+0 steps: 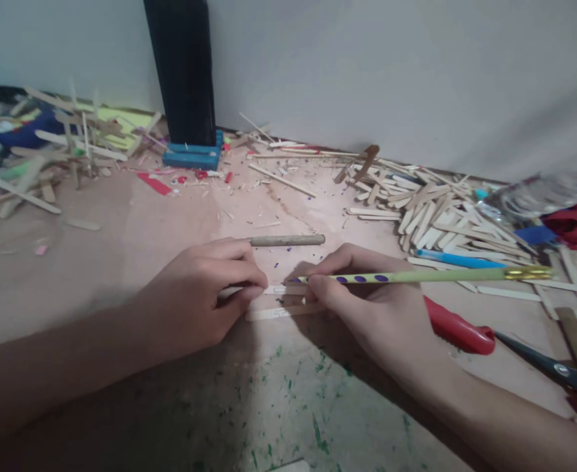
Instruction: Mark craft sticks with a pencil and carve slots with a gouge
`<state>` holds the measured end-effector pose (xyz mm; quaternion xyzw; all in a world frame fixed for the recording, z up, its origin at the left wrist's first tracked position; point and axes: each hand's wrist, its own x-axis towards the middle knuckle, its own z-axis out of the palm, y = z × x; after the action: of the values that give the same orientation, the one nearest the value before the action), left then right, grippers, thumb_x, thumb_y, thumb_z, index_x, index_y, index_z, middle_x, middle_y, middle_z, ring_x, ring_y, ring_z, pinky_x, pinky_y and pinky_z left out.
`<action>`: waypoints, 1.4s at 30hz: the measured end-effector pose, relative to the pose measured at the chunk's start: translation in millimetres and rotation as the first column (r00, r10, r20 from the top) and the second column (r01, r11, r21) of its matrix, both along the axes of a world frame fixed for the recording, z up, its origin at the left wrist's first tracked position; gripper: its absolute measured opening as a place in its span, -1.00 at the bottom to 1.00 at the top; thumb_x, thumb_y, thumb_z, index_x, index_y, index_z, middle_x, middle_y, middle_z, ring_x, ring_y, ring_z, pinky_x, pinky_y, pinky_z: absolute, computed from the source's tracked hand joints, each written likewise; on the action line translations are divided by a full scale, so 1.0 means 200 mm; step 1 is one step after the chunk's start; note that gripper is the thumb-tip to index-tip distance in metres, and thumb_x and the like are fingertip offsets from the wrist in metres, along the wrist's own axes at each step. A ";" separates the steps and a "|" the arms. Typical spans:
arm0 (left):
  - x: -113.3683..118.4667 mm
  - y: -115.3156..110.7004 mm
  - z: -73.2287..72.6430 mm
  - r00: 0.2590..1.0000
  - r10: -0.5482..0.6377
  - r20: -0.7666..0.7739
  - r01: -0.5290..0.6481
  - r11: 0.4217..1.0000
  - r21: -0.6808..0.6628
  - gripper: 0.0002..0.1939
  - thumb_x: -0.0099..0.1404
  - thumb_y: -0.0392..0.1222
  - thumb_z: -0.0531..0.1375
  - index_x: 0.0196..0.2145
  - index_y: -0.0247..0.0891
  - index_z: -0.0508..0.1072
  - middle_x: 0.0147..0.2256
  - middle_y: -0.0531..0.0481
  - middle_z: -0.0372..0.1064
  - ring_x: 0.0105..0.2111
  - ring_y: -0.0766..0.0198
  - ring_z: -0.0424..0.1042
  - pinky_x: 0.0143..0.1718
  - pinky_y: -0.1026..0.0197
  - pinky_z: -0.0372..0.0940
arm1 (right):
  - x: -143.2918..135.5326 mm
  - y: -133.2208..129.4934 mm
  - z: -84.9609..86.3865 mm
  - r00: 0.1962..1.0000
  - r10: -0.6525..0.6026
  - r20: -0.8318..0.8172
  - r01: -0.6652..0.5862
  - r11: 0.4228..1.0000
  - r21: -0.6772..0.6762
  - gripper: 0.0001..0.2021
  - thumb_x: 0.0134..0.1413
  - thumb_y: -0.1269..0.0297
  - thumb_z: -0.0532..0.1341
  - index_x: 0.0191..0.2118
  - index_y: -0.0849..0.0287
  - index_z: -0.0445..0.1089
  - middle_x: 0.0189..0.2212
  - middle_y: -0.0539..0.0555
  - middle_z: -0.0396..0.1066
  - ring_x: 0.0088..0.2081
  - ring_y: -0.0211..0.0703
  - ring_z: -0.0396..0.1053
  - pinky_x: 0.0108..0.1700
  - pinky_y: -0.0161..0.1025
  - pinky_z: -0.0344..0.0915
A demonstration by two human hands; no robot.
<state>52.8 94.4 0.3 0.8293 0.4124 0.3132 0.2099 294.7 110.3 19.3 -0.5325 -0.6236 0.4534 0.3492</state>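
My left hand (pixel 219 285) is closed, with thumb and fingertips pressed on the left end of a small wooden craft stick (pixel 281 290). A rectangle is marked on that stick. In my right hand (pixel 367 301) is a pale green pencil (pixel 431 276) with purple dots, its tip at the stick and its gold end pointing right. Just nearer lies a second craft stick (pixel 263 314), also with pencil marks, partly under my right hand. Behind both hands rests a thin tool with a wooden handle (pixel 288 240).
A black slab (pixel 183 72) stands in a blue base (pixel 193 157) by the wall. Craft sticks are heaped right (pixel 446 210) and left (pixel 27 177). To the right are a blue pen (pixel 460 259), a red handle (pixel 458 328) and scissors (pixel 561 370). Scraps litter the table.
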 end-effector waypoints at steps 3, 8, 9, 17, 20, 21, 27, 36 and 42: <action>0.00 0.00 -0.01 1.000 0.015 0.017 -0.016 0.999 0.044 -0.80 0.49 -0.39 0.20 -0.19 -0.19 0.62 -0.24 0.05 0.56 -0.23 0.34 0.54 -0.21 0.28 0.36 | 0.01 0.00 -0.01 1.000 -0.006 0.010 0.005 0.998 0.056 -0.86 0.18 0.16 0.39 -0.35 0.08 0.57 -0.45 0.01 0.59 -0.43 -0.15 0.51 -0.39 -0.25 0.39; 0.01 0.00 -0.01 1.000 0.027 0.016 -0.028 0.995 0.096 -0.81 0.46 -0.41 0.20 -0.18 -0.21 0.61 -0.22 0.04 0.56 -0.22 0.32 0.54 -0.19 0.27 0.39 | 0.01 0.00 -0.03 0.997 -0.045 0.063 0.032 0.978 0.204 -0.89 0.25 0.21 0.34 -0.27 0.09 0.59 -0.40 0.01 0.60 -0.42 -0.17 0.51 -0.40 -0.25 0.38; 0.01 0.00 -0.01 1.000 0.026 0.014 -0.027 0.994 0.102 -0.80 0.47 -0.41 0.20 -0.18 -0.22 0.61 -0.22 0.03 0.57 -0.21 0.32 0.55 -0.18 0.27 0.39 | 0.01 0.00 -0.03 0.996 -0.047 0.080 0.027 0.972 0.234 -0.90 0.27 0.24 0.32 -0.25 0.10 0.58 -0.39 0.01 0.59 -0.42 -0.18 0.51 -0.39 -0.26 0.38; 0.00 -0.02 -0.02 0.997 0.082 0.011 -0.083 0.990 0.116 -0.83 0.53 -0.37 0.20 -0.16 -0.26 0.62 -0.21 0.01 0.53 -0.18 0.26 0.53 -0.09 0.16 0.44 | 0.06 0.08 -0.02 0.908 0.031 0.418 -0.237 0.860 0.451 -0.76 0.46 0.11 0.34 0.02 0.19 0.54 -0.07 0.10 0.58 -0.11 -0.11 0.56 0.01 -0.03 0.57; 0.00 -0.02 -0.02 0.996 0.091 -0.011 -0.090 0.992 0.092 -0.86 0.58 -0.22 0.25 -0.15 -0.30 0.58 -0.20 0.00 0.54 -0.17 0.23 0.54 -0.06 0.09 0.50 | 0.07 0.16 0.03 0.821 -0.035 0.570 -0.289 0.836 0.467 -0.71 0.46 0.10 0.34 0.10 0.17 0.53 0.07 0.16 0.55 0.02 -0.02 0.55 0.11 0.06 0.55; 0.00 -0.02 -0.02 0.996 0.087 -0.027 -0.084 0.993 0.079 -0.84 0.58 -0.17 0.26 -0.15 -0.30 0.58 -0.18 -0.01 0.55 -0.16 0.23 0.55 -0.05 0.08 0.52 | 0.08 0.19 0.04 0.789 -0.063 0.611 -0.292 0.836 0.465 -0.70 0.46 0.10 0.34 0.12 0.17 0.52 0.09 0.17 0.54 0.05 0.00 0.54 0.12 0.08 0.54; 0.00 -0.05 0.01 0.987 0.066 -0.144 -0.063 0.998 0.025 -0.81 0.58 -0.10 0.29 -0.10 -0.29 0.58 -0.11 -0.06 0.57 -0.07 0.18 0.58 0.05 -0.01 0.54 | 0.08 0.38 0.10 0.626 -0.122 0.770 -0.305 0.871 0.385 -0.66 0.46 0.09 0.33 0.19 0.16 0.49 0.16 0.20 0.50 0.08 0.03 0.53 0.13 0.09 0.55; -0.03 -0.15 0.11 0.987 0.066 -0.148 -0.069 0.997 -0.014 -0.84 0.56 -0.26 0.23 -0.12 -0.25 0.65 -0.13 -0.05 0.58 -0.08 0.18 0.56 0.04 0.05 0.46 | 0.03 0.45 0.09 0.526 -0.048 0.849 -0.354 0.896 0.270 -0.63 0.47 0.08 0.33 0.21 0.17 0.48 0.17 0.21 0.50 0.08 0.03 0.54 0.11 0.08 0.56; -0.04 -0.45 0.17 0.970 -0.112 -0.217 0.100 0.993 -0.063 -0.92 0.49 -0.20 0.32 -0.12 -0.12 0.66 -0.18 0.07 0.58 -0.17 0.31 0.59 -0.09 0.27 0.43 | 0.01 0.46 0.08 0.557 0.005 0.830 -0.390 0.884 0.257 -0.64 0.47 0.08 0.33 0.20 0.17 0.49 0.15 0.20 0.51 0.07 0.02 0.54 0.11 0.07 0.56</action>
<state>43.9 4.3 34.6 0.8741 0.3961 0.1971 0.2005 297.2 202.5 36.1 -0.5173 -0.8508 0.0539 0.0749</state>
